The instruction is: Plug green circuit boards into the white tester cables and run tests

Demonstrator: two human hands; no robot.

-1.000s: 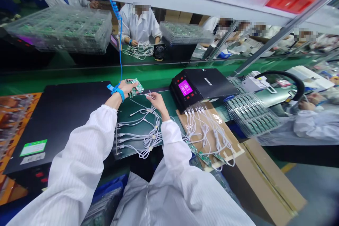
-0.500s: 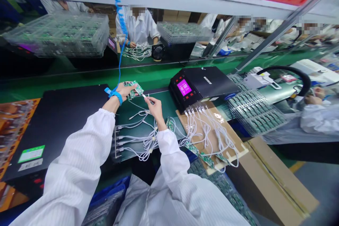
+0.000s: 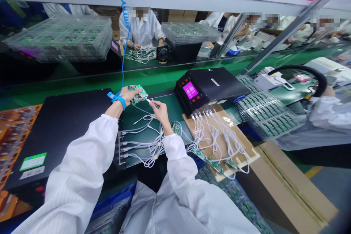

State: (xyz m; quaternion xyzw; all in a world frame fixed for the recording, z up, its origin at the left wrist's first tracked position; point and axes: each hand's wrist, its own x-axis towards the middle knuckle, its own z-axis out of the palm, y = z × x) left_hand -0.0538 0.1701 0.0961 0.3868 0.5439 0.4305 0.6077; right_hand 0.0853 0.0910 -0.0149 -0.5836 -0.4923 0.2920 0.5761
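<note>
Our left hand (image 3: 127,94) grasps a green rectangular circuit board (image 3: 140,90) above the flat green worktop (image 3: 172,104); our right hand's (image 3: 160,110) fingertips pinch a slim white cable plug (image 3: 148,100) at the board's edge, whether inserted we cannot tell.

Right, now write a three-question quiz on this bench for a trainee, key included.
1. True or false: the blue wrist strap circles the left wrist.
2. Near the green circuit board in the left hand, the right hand holds: A) a screwdriver, B) a white plug, C) a tape roll.
3. Fill in: the lit screen on the black box right of the hands is ____ in colour.
Key: 1. True. 2. B. 3. Pink-purple.
</note>
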